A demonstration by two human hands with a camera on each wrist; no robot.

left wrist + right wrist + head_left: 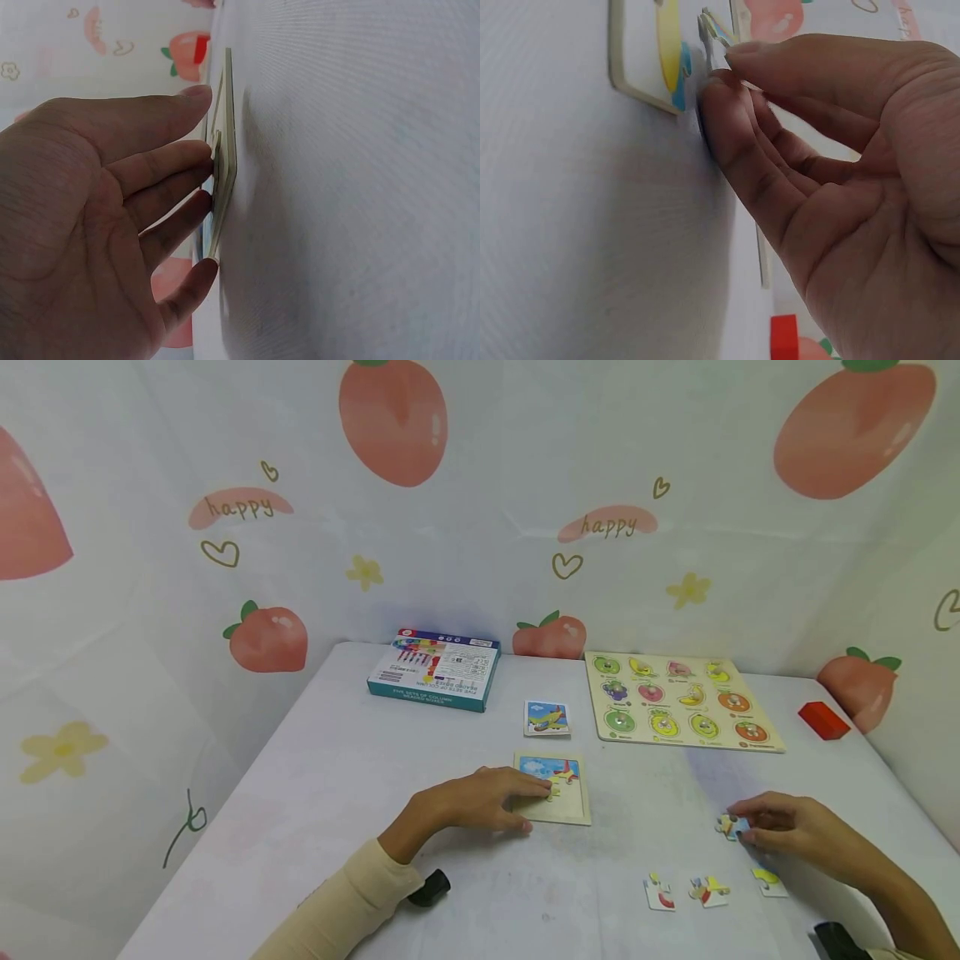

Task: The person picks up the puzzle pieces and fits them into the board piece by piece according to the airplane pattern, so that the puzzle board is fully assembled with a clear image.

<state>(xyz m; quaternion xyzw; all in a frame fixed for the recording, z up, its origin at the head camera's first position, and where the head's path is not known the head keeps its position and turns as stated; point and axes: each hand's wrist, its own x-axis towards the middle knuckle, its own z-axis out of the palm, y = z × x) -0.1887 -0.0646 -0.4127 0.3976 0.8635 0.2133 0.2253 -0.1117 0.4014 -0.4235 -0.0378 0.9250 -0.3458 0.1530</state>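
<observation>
My left hand (480,802) lies over a square wooden jigsaw tray (576,807), fingers extended onto its face. Fitted pieces with blue sky and a red and yellow plane fill the tray's far part. In the left wrist view, the fingertips (201,150) touch the tray side and a piece, and the little finger is at its edge. Over on the right, my right hand (817,839) pinches a jigsaw piece (726,827) between thumb and fingers, close over the table. Three loose pieces lie nearer me: one red and white (661,893), one multicoloured (708,891), one yellow (768,882).
A small airplane picture card (547,718) lies beyond the tray. Farther back are a flat teal-edged box (435,668) and a wooden fruit puzzle board (678,702). A red block (823,720) sits near the right table edge. A printed peach curtain (465,543) hangs behind.
</observation>
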